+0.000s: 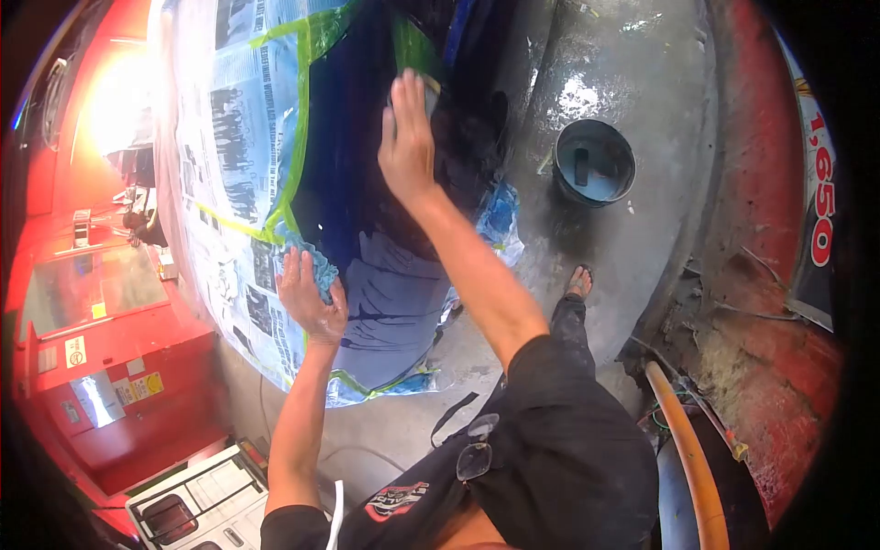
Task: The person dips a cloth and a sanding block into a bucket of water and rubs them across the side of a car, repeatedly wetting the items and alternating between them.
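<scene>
A dark blue car panel [339, 174] fills the space between my hands, with a wet, milky film over its lower part. My left hand [312, 298] presses on a crumpled light-blue cloth [323, 272] at the panel's left edge. Higher up, my right hand [410, 147] lies on the panel with its fingers straight and together. A flat greyish pad [432, 94] shows beside those fingertips, mostly hidden by the hand. Green masking tape [301, 119] and newspaper sheets [240, 119] cover the car surface to the left.
A dark bucket [594, 163] with water and a dark block in it stands on the wet concrete floor [632, 82]. An orange pipe [687, 458] lies at lower right. Red cabinets [128, 357] and a white boxy object [197, 504] are at left.
</scene>
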Available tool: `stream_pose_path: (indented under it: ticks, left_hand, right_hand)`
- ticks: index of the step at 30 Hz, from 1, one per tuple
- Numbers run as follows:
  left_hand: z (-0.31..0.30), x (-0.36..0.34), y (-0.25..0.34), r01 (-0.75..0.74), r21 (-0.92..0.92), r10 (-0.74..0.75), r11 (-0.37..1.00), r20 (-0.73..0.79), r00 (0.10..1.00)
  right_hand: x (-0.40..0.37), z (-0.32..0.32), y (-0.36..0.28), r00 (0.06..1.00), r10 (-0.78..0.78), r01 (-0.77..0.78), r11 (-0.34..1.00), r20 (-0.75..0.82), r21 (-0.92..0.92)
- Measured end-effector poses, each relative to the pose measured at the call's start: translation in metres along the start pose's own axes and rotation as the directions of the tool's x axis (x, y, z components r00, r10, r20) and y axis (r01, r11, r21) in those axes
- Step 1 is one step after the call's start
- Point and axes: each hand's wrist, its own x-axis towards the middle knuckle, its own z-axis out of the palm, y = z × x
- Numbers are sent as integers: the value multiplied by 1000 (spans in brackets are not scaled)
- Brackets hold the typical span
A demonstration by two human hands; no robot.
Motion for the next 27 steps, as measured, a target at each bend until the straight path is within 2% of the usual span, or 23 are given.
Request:
stream_pose_path:
  ticks: [2,4,6,7,9,12,14,17,18,19,21,22,23,24,26,27]
  left_hand:
    - [-1,0,2,6,-3,-6,1000,-9,1000]
    - [0,-6,-1,11,11,-11,1000,4,1000]
    - [0,-1,-4,7,17,-7,1000,2,1000]
    - [0,0,-3,9,15,-9,1000,1,1000]
    - [1,0,0,18,3,-18,1000,7,1000]
    - [1,-1,0,24,0,-24,1000,1,1000]
    - [2,-5,0,15,-39,-14,999,31,999]
    - [-8,-1,0,82,-28,-80,996,63,995]
    - [-10,0,2,113,-47,-108,992,97,989]
    - [-11,2,2,130,-56,-124,990,89,988]
    - [-17,0,2,149,-79,-142,986,88,986]
    - [-18,2,2,154,-85,-148,984,79,986]
    - [-19,0,2,153,-94,-146,984,77,986]
    - [-18,-2,5,161,-93,-153,983,88,984]
    - [-18,-1,3,164,-99,-155,981,92,984]
    - [-17,-1,3,158,-99,-150,983,84,985]
  right_hand:
    - [9,2,0,1000,8,-8,1000,18,14]
    - [-15,-6,1,999,-14,13,999,31,37]
    - [-69,-17,4,994,-44,40,998,104,43]
    - [-66,-15,2,994,-48,43,997,94,57]
    - [-39,-8,-1,995,-77,73,996,70,56]
    - [50,13,0,991,-133,133,991,-5,-13]
    - [44,14,-10,992,-126,126,992,-30,-1]
    - [-43,-13,-40,959,-60,61,998,278,5]
    - [-81,-10,-23,955,-131,137,991,266,-4]
    - [-70,-13,-21,954,-152,153,988,258,17]
    - [4,2,-32,973,-104,89,993,207,78]
    - [50,5,-30,968,-112,117,993,226,-7]
    - [84,13,-30,981,-31,34,999,193,-11]
    - [98,13,-24,981,-29,44,996,190,-75]
    - [64,19,-32,986,-63,77,993,153,-89]
    - [25,13,-34,971,-150,165,984,189,-68]
